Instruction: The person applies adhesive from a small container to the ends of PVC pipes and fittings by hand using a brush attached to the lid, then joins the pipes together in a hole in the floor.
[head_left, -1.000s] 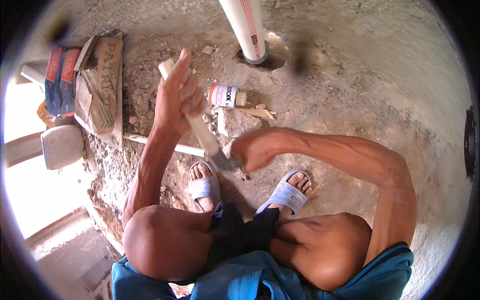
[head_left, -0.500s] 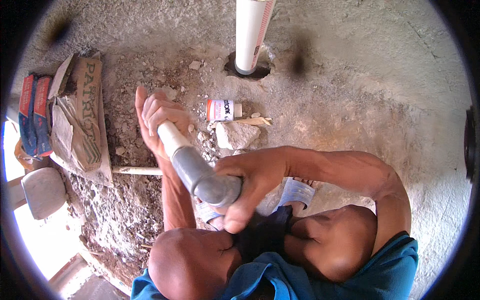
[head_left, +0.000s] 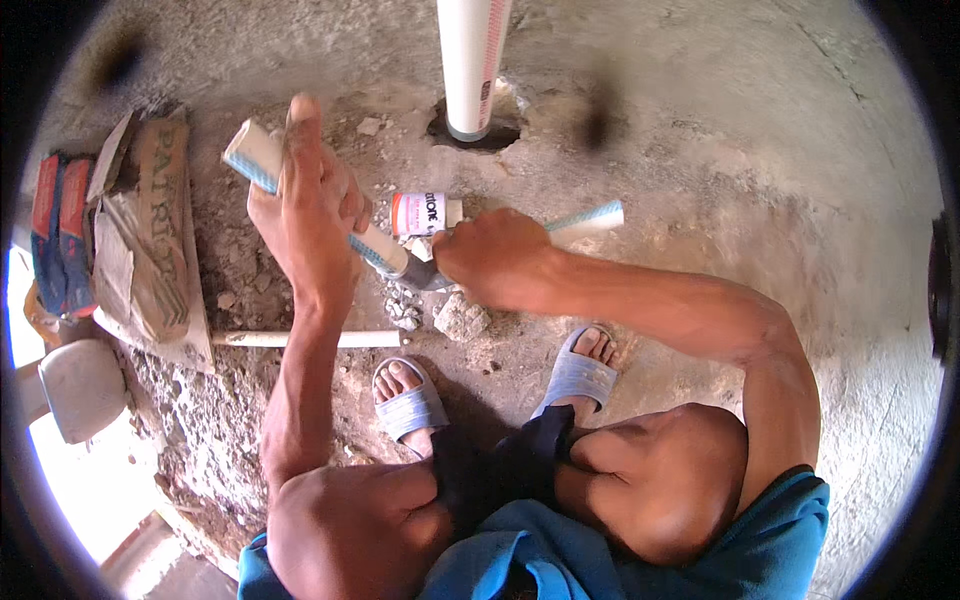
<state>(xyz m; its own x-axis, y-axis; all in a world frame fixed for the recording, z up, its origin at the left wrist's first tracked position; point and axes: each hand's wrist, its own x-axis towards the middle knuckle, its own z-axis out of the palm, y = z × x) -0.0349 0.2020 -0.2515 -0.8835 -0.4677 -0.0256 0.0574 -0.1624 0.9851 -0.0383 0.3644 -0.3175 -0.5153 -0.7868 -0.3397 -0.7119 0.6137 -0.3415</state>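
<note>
Left hand [head_left: 306, 222], ten o'clock: fingers wrapped round white pipe [head_left: 379, 251]. Right hand [head_left: 492, 262], near centre: fingers bunched tight, seemingly on blurred grey fitting [head_left: 427, 277].

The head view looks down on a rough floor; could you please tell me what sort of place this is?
Probably a building or renovation site: an upright white pipe meets a rough hole in the bare floor, and a broken stone lies among smaller rubble.

Can [head_left: 418, 214] behind pipe fitting [head_left: 430, 277], bag [head_left: 160, 230] left
</note>
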